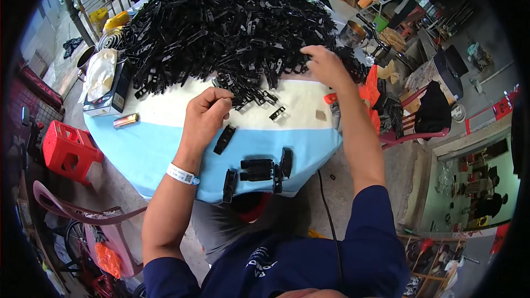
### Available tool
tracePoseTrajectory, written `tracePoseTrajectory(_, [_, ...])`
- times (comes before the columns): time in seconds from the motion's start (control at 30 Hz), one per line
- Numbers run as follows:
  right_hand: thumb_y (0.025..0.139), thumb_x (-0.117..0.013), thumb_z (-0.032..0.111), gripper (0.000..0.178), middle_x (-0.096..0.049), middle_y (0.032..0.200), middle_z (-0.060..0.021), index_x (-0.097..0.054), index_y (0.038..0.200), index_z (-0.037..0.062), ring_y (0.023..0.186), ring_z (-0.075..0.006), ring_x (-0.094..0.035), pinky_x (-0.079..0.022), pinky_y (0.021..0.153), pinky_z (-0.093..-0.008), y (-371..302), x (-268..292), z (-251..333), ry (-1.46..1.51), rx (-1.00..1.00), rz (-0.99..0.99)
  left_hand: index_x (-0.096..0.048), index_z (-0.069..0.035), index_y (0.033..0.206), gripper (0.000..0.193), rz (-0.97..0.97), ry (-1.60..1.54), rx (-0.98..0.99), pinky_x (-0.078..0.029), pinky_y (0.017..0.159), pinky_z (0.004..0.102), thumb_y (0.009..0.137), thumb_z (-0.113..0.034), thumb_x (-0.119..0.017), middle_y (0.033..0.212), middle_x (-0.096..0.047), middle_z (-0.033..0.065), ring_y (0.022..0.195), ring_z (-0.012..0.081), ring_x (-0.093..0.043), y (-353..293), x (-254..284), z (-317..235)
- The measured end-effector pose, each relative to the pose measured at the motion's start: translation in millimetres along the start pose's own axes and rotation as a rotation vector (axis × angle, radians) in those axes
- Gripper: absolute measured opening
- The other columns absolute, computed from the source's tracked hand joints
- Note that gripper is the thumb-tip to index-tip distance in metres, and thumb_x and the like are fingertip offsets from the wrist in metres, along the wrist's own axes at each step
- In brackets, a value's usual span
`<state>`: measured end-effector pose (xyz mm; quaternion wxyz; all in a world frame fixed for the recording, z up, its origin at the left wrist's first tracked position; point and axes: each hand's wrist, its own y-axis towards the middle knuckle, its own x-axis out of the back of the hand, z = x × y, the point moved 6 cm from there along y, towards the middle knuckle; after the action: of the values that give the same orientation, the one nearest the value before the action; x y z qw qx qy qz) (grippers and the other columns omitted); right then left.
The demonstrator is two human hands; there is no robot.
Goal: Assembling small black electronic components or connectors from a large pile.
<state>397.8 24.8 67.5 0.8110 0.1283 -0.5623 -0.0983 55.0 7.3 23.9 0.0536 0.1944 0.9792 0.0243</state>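
Note:
A large heap of small black plastic clip-like parts (221,27) covers the far side of the table. My left hand (207,111) is closed, with its fingers curled, beside a loose cluster of these parts (243,89) at the heap's near edge. What it holds, if anything, is hidden. Over the heap's right edge reaches my right hand (326,67), index finger stretched out and nothing visible in its grasp. One single black part (277,113) lies apart on the white cloth. Nearer to me, several stacked bundles of black parts (256,170) rest on the blue cloth, with another bundle (224,139) close to my left wrist.
A box with a pale bag on it (105,85) and a small orange-and-silver packet (126,121) are at the table's left. Orange and dark bags (371,91) hang at its right. A red stool (69,152) and a chair (422,121) flank the table. A dark cable (327,204) hangs down.

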Motion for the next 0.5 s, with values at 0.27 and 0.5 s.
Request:
tracePoseTrajectory(0.27, [0.082,-0.063,0.006,0.050,-0.059,0.134,-0.0138,-0.066,0.132,0.0162,0.122,-0.0360,-0.058,-0.046,0.109,-0.0447,-20.6,-45.5,94.1,-0.096,0.088,0.138,-0.072,0.000,0.099,0.017,-0.028,0.012,0.007,-0.046,0.057,0.0219,0.092,-0.012,-0.063,0.076,-0.063,-0.0014,0.066,0.0054,-0.056,-2.4,9.8,1.0])
tracePoseTrajectory(0.5, [0.076,-0.056,-0.012,0.046,-0.068,0.124,-0.0124,-0.072,0.115,0.0055,0.120,-0.0309,-0.063,-0.049,0.104,-0.0369,-78.3,-7.6,102.7,0.225,0.353,0.055,-0.071,0.000,0.097,0.015,-0.022,0.013,-0.010,-0.046,0.056,0.0220,0.093,-0.011,-0.063,0.074,-0.062,-0.0018,0.066,0.0054,-0.056,-0.6,6.8,-3.8])
